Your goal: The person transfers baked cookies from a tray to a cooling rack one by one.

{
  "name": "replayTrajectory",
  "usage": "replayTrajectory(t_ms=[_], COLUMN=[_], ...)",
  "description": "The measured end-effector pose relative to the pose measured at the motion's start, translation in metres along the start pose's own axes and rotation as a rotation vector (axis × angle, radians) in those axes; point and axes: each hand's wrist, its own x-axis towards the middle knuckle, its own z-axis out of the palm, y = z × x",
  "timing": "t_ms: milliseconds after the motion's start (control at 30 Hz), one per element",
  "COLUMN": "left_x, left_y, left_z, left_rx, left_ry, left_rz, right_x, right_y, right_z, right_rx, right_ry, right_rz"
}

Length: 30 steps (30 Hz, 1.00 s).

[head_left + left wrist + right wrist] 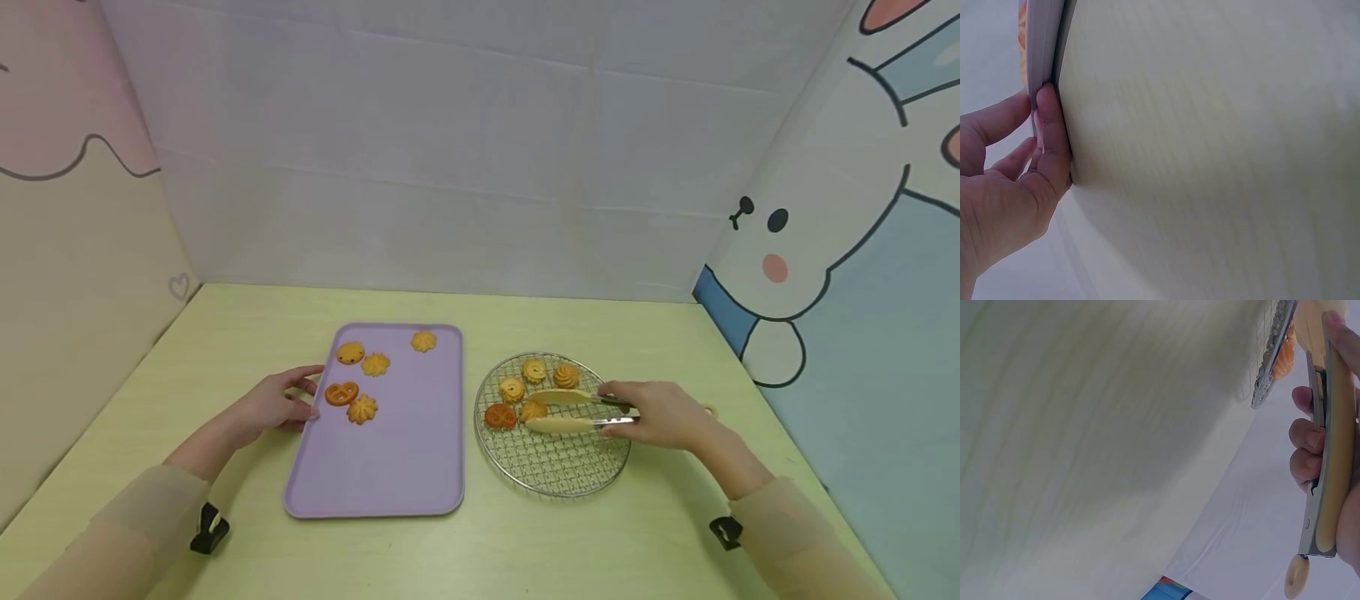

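Observation:
My left hand grips the left edge of a lilac tray, thumb on the rim; in the left wrist view the fingers lie against the tray's outer side. In my right hand is a pair of tongs with cream tips and, in the right wrist view, a cream-covered handle. The tongs' tips are spread on either side of a small golden cookie on a round wire rack. Whether they touch it I cannot tell.
On the tray lie a pretzel, a round cookie and several flower-shaped cookies. The rack also carries a brown pretzel-like cookie and several swirl cookies. Printed cloth walls enclose the pale table.

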Motion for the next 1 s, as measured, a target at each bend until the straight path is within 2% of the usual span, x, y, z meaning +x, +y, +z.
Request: replayTrajectory(t_ms=[233, 533, 1000], left_x=[0.000, -0.001, 0.001], left_y=[0.000, 0.001, -0.002], left_z=[-0.001, 0.000, -0.001], left_rx=[-0.002, 0.002, -0.009], left_ry=[-0.006, 0.000, 0.001], left_rz=[0.005, 0.001, 0.006], right_x=[-0.001, -0.002, 0.000], right_y=[-0.001, -0.004, -0.020], right_z=[-0.001, -0.015, -0.041], right_rx=[-0.001, -0.008, -0.039], right_ry=[0.005, 0.039, 0.173], right_rz=[0.006, 0.029, -0.062])
